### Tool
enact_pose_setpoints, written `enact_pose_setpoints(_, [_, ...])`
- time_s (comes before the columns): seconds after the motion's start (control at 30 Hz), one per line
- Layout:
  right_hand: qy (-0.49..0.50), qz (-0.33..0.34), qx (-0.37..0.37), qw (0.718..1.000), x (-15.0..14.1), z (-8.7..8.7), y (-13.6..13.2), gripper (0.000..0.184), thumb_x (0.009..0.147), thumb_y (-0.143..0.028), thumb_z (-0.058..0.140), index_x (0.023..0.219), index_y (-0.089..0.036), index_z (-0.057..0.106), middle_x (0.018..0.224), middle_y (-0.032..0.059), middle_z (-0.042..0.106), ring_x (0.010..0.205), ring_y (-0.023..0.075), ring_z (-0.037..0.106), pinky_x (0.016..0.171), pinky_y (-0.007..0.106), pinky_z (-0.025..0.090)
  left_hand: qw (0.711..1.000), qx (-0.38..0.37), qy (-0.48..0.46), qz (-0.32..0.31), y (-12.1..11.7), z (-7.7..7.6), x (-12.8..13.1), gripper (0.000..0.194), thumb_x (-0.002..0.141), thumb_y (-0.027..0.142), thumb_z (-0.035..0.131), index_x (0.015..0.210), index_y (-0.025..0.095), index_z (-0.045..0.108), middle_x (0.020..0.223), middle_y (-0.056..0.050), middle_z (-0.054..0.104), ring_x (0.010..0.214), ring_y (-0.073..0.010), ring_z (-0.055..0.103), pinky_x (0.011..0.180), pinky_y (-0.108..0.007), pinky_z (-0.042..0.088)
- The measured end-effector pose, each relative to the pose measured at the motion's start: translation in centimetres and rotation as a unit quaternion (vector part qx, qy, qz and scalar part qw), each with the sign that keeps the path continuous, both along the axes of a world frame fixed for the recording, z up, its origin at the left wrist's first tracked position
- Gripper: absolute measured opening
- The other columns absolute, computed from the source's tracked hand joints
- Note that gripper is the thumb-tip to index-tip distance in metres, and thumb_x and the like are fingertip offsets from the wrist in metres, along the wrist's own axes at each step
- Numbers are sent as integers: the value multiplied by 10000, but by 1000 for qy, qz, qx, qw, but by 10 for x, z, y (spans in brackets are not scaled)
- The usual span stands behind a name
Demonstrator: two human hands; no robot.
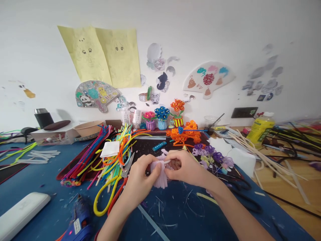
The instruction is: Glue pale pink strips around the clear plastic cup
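Observation:
Between my hands is a lilac pipe-cleaner piece, made of strands set side by side and hanging down over the blue mat. My left hand pinches its left side with thumb and fingers. From the right, my right hand grips its upper edge, with the thumb and fingertips pressed together. A pale strand crosses the top between both hands; its ends are hidden by my fingers. Scissors lie just left of my left hand. Purple pipe-cleaner flowers lie beyond my right wrist.
A blue glue gun and a white case lie at the left front. Bundled pipe cleaners spread behind them. Finished flower pots stand by the wall. A yellow bottle stands right, near loose pale strips.

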State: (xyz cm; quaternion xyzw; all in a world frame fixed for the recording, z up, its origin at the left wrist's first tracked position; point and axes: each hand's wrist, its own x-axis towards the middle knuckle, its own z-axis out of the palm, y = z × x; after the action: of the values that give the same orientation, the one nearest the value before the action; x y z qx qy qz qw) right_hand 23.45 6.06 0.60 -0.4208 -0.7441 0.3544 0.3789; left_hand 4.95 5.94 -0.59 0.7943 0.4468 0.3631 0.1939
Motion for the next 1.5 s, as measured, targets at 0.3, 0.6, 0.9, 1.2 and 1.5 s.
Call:
enact_pose_setpoints(0.3, [26,47,-34,998,5,-2,-1,219,658,-141,710,868,-163,654,765,-50,416,566,66,380,482,200,287,997,-46,-34,-53,0,6,-5,200,872,334,541,1016,206,594,938,-39,631,866,-197,576,780,-327,450])
enact_pose_setpoints(0.6, [37,46,-56,997,6,1,-4,276,646,-130,731,892,-163,612,753,-55,445,580,72,385,486,197,278,989,-89,-49,-106,-7,10,-8,424,807,222,614,1212,282,505,1154,-42,573,1037,-207,560,819,-315,508])
enact_pose_setpoints(0.9, [17,45,-35,998,7,-1,-2,242,639,-111,719,846,-172,608,711,-69,410,556,67,330,458,203,228,991,-56,-55,-106,-4,4,-7,444,789,192,633,1198,320,513,1113,-14,570,989,-199,576,877,-353,488])
enact_pose_setpoints(1.2, [10,50,-39,998,8,1,-2,198,714,-168,712,901,-154,650,774,-49,413,567,64,362,476,202,272,990,-77,-56,-102,-3,7,-7,311,859,287,560,1168,253,543,1109,-48,583,1039,-223,542,917,-381,423])
enact_pose_setpoints(1.5, [5,31,-29,999,8,-5,4,189,723,-164,700,907,-128,681,716,-55,416,558,67,364,471,204,280,992,-76,-38,-94,-2,7,-4,282,837,271,560,1114,219,569,1022,-40,613,954,-222,553,850,-370,418])
